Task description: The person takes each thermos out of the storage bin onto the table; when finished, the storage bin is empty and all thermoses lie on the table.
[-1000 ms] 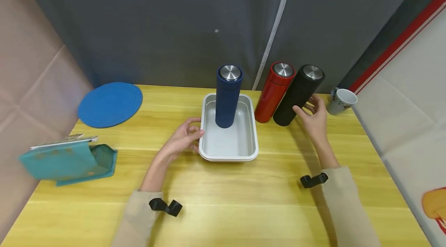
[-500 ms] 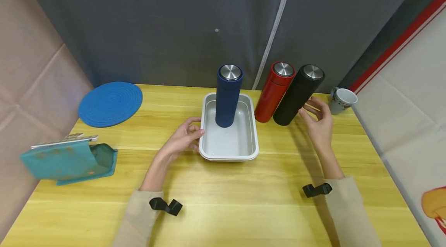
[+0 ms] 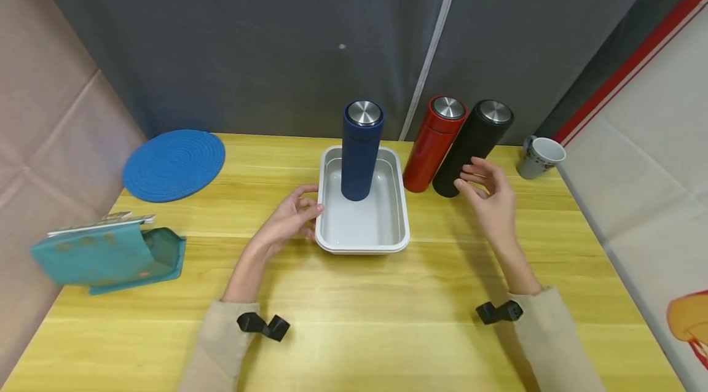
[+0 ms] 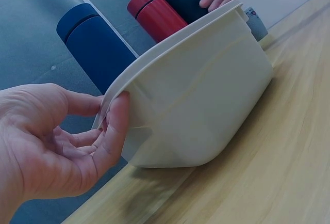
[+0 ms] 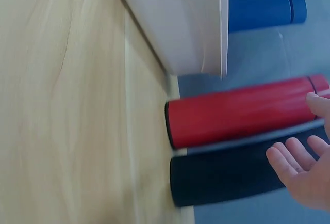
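Left hand (image 3: 290,220) steadies the white tray (image 3: 401,229) at its nine o'clock rim, blue flask (image 3: 361,152) standing inside, while the right hand (image 3: 489,198), fingers loose and holding nothing, hovers beside the black flask (image 3: 470,149) at two o'clock, which looks next for grasping.

Wooden table (image 3: 354,318) bears tray (image 3: 401,220), flasks (image 3: 431,146), mat (image 3: 174,164).

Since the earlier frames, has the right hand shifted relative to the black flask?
Yes. The right hand has drifted left, toward the white tray: it was beside the black flask on the mug's side and now hovers open in front of it, not gripping.
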Demonstrator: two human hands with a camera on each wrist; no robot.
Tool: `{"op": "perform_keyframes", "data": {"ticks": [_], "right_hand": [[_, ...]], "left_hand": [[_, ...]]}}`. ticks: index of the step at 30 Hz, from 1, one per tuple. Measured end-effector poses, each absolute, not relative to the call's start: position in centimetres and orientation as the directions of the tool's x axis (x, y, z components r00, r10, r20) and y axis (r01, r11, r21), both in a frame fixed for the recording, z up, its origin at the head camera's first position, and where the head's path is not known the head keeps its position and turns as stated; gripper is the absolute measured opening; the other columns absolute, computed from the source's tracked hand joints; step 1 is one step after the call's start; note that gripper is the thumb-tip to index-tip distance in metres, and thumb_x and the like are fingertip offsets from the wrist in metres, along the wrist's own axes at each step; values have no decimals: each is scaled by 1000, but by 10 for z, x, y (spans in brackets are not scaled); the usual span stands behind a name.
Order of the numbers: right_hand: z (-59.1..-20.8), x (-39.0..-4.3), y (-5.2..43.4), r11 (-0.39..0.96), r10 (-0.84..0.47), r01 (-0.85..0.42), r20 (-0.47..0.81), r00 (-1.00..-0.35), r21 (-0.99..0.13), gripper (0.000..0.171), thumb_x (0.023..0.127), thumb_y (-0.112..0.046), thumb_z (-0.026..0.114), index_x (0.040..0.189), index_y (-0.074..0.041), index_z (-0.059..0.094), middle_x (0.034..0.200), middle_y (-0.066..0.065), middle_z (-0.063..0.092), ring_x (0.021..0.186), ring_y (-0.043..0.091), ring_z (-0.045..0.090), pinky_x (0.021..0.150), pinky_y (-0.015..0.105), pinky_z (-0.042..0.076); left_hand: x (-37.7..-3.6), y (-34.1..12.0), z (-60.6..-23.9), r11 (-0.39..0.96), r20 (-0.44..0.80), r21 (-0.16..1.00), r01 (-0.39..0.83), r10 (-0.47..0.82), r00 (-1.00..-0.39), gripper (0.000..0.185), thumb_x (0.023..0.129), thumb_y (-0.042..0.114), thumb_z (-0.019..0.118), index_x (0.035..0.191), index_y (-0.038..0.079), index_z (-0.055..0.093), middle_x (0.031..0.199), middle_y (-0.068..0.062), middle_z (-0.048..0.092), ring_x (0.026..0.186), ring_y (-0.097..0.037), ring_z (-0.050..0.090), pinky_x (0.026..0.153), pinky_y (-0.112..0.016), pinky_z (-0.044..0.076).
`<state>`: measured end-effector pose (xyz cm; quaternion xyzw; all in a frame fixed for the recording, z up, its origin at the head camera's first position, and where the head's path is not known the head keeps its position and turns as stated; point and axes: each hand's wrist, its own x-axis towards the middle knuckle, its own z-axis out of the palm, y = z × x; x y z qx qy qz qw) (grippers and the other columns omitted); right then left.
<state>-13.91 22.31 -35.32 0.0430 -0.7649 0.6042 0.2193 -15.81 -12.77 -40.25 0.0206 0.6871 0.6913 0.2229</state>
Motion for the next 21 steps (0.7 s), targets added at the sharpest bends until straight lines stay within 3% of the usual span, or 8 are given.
{"op": "perform_keyframes", "data": {"ticks": [7,14,18,21], "right_hand": [[-347,-145,199,302,24,-337,361,-932,-892,47,86,8,67,129,10,49,119,31,56,104,32,61,87,18,53],[-351,-164,182,306,-85,-378,371,-925,-874,52,85,3,71,132,4,50,120,21,60,103,26,61,88,18,53],[-329,-166,161,351,-131,-352,326,-936,-868,53,84,3,71,132,7,48,121,23,60,106,33,60,93,36,53],[-328,-175,150,358,-162,-342,303,-939,-868,55,84,1,72,134,6,47,123,25,59,110,38,59,94,42,52]], "left_hand": [[-158,-130,-403,37,-283,957,-286,324,-903,55,97,7,56,145,9,30,119,-30,51,73,-22,57,52,-25,53],[-160,-127,-404,28,-277,958,-284,330,-902,54,98,7,56,145,7,30,116,-29,52,73,-22,57,53,-25,53],[-160,-127,-405,27,-273,959,-281,338,-901,55,98,6,55,146,6,29,114,-27,53,72,-21,57,53,-26,53],[-159,-127,-404,21,-275,958,-285,335,-901,55,98,6,55,146,7,29,115,-28,52,74,-23,57,53,-26,54]]}}
